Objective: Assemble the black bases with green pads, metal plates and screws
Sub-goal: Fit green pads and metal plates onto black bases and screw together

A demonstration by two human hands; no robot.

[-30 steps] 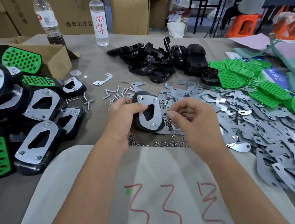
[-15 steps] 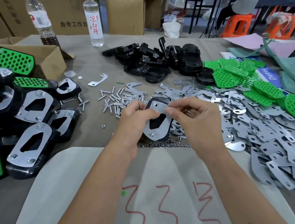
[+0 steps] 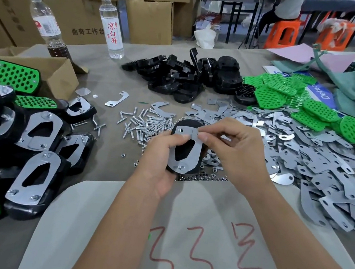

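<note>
My left hand (image 3: 159, 157) grips a black base (image 3: 184, 168) with a metal plate (image 3: 194, 150) lying on its upturned face, thumb pressed on the plate. My right hand (image 3: 236, 149) pinches the plate's top right corner between thumb and forefinger. Two screw ends show through the plate, one at its top left and one at the bottom. Loose screws (image 3: 141, 124) lie just left of the base and small nuts (image 3: 202, 175) below it. Bare black bases (image 3: 184, 76) are heaped at the back, green pads (image 3: 308, 105) at the back right, loose metal plates (image 3: 319, 158) on the right.
Finished bases (image 3: 32, 171) with plates and green pads are piled at the left beside an open cardboard box (image 3: 51, 71). Two water bottles (image 3: 113, 25) stand at the back left before stacked cartons. A white cloth with red marks (image 3: 190, 245) covers the near table.
The base has been lifted and tilted more upright in my left hand. My right hand has shifted from the plate's middle to its top right corner.
</note>
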